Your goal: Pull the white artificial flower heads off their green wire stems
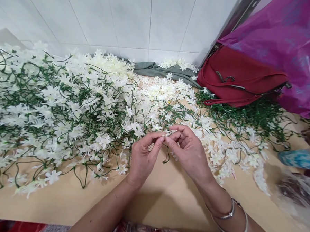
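My left hand (144,158) and my right hand (190,152) meet at the fingertips over the front of the table. Both are closed in a pinch on one small white artificial flower (167,133), mostly hidden by the fingers. A thin green stem (168,156) hangs below them and seems to belong to this flower. Left of my hands rises a large heap of white artificial flowers (66,110) on curled green stems. Loose white blossoms (158,88) lie behind my hands, and more white flower pieces (224,154) are spread to the right.
A red bag (241,73) sits at the back right on green stems (259,114), beside a purple plastic sheet (277,33). Grey-green cloth (163,72) lies along the tiled wall (129,20). A clear plastic bag (302,195) and a blue patterned item (300,159) are at right.
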Tool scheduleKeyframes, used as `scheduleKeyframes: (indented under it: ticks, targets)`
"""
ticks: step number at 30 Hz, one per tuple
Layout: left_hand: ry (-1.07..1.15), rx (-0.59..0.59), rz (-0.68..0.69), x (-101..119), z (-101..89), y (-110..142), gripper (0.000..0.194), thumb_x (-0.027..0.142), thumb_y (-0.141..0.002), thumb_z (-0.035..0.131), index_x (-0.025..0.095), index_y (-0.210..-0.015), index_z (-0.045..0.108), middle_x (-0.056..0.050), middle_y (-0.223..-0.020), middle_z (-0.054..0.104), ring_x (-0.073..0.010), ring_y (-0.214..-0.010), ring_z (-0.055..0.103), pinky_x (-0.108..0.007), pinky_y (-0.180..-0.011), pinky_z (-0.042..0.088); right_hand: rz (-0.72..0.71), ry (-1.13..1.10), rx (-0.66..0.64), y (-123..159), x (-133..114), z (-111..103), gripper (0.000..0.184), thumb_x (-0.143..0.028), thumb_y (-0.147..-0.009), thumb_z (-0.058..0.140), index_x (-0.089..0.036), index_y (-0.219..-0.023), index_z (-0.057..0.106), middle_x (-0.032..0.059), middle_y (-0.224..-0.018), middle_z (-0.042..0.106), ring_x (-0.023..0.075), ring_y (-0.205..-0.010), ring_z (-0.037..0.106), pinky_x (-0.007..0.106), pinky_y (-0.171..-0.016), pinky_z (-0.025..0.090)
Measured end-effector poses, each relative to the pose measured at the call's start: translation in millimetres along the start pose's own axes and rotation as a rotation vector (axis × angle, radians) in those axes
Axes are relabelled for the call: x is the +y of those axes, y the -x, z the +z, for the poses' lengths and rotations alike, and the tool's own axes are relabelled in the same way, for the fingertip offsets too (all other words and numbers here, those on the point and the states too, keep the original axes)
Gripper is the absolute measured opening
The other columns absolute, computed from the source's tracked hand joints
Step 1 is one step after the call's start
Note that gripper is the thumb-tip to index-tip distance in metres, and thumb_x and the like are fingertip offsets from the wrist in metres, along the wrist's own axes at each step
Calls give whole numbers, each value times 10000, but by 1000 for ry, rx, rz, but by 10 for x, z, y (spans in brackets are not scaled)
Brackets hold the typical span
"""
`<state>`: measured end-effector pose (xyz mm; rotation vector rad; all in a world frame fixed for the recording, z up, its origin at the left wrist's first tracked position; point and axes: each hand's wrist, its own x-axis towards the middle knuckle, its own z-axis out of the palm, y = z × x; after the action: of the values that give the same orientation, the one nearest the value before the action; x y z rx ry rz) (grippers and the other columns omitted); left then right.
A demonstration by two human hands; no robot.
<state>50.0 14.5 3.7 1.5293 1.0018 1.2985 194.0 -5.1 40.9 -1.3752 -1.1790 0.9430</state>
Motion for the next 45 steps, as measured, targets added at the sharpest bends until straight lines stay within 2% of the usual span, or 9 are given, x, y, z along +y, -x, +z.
scheduleKeyframes:
  ticks: [6, 10, 15, 20, 26, 33, 37, 39, 45]
  targets:
    - [168, -6, -112, 48, 47, -10, 128, 261, -971, 680, 216, -1034, 782, -35, -1001, 813, -173, -919, 748, -293, -881, 582, -1, -22, 32, -2, 13, 29, 317, -311, -886, 703, -222, -1173, 599, -29, -753, 661, 156, -731, 641, 321, -767, 526]
    - [298, 15, -157, 84, 81, -19, 124, 235, -970, 680, 206, -1036, 781, -35, -1021, 817, -168, -950, 754, -290, -916, 582, -2, -48, 35, -6, 28, 52, 316, -302, -882, 708, -221, -1173, 616, -30, -748, 660, 153, -721, 634, 313, -764, 531]
    - [304, 1, -136, 46, 68, 2, 124, 236, -979, 679, 225, -1055, 777, -38, -1055, 813, -162, -971, 748, -291, -931, 570, -15, -87, 40, 7, 40, 54, 169, -262, -886, 728, -221, -1048, 702, -5, -791, 707, 151, -750, 656, 304, -776, 538]
    - [294, -7, -83, 53, 60, 33, 117, 236, -982, 677, 221, -1037, 780, -61, -1118, 802, -201, -1107, 726, -349, -1034, 543, -119, -81, 66, 6, 69, 37, 30, -218, -900, 741, -239, -915, 756, 22, -912, 771, 172, -862, 687, 320, -839, 534]
    - [310, 25, -85, 97, 61, 37, 131, 252, -998, 658, 214, -1056, 769, -68, -1148, 795, -191, -1076, 735, -335, -1015, 556, -153, -99, 76, -1, 90, 31, 37, -237, -892, 766, -241, -871, 736, -2, -839, 717, 161, -814, 666, 295, -787, 528]
    - [270, 67, -46, 85, 29, 25, 139, 232, -990, 678, 245, -1088, 776, -35, -1113, 796, -162, -1071, 725, -280, -999, 550, -51, -172, -5, -40, 134, 4, 136, -317, -869, 798, -235, -816, 703, -13, -794, 669, 144, -745, 594, 277, -736, 490]
    - [245, 96, -24, 110, 25, 27, 140, 253, -992, 678, 225, -1089, 776, -51, -1083, 788, -167, -1016, 728, -281, -958, 566, -59, -246, 7, -52, 162, 19, 147, -283, -867, 803, -228, -780, 700, 18, -973, 703, 165, -949, 648, 300, -884, 503]
    - [283, 90, -37, 140, 28, 19, 174, 271, -1017, 638, 220, -1130, 760, -67, -1131, 778, -178, -1035, 735, -302, -974, 574, -71, -283, 36, -58, 185, 14, 136, -264, -867, 805, -227, -783, 704, 35, -1067, 717, 186, -1047, 659, 329, -951, 505]
    - [522, 17, -94, 130, 29, -45, 353, 261, -978, 694, 293, -1328, 667, -75, -1381, 699, -222, -1193, 721, -350, -1045, 579, -90, -262, 128, -105, 238, -78, 123, -243, -848, 823, -250, -826, 702, 1, -940, 731, 147, -885, 672, 291, -859, 526]
